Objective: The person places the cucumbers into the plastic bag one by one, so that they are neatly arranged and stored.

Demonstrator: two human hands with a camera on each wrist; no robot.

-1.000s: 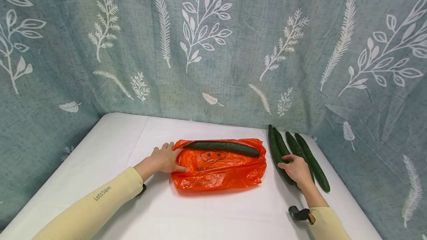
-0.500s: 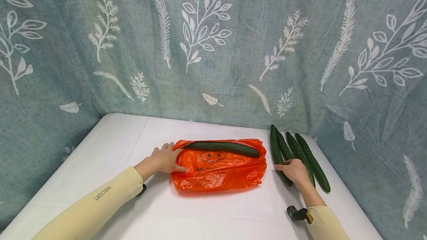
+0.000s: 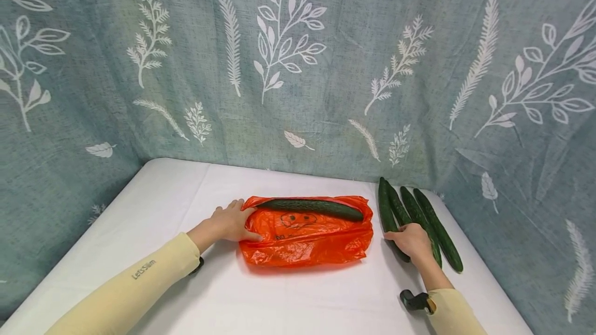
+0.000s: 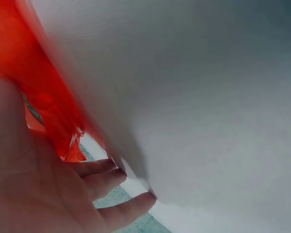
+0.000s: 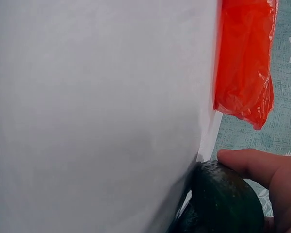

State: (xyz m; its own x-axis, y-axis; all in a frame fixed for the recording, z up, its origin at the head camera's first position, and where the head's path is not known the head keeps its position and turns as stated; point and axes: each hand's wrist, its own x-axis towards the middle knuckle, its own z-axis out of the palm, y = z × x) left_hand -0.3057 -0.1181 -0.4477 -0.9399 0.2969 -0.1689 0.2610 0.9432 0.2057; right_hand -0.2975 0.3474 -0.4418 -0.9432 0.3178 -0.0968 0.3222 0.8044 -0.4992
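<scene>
Your right grip (image 3: 412,243) is closed on the leftmost cucumber (image 3: 385,208) at the right of the white worktop (image 3: 302,301), thumb along its side; your other fingers are mostly hidden. Three more cucumbers (image 3: 438,231) lie just beside it. Your left grip (image 3: 229,223) is spread wide, touching the left end of the red bag (image 3: 304,252), in whose mouth another cucumber (image 3: 312,207) lies.

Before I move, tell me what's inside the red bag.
The red bag shows one dark green cucumber lying along its opening. Its crumpled plastic covers anything deeper, and the left hand hides part of one end, so I can't say whether more is inside.
</scene>
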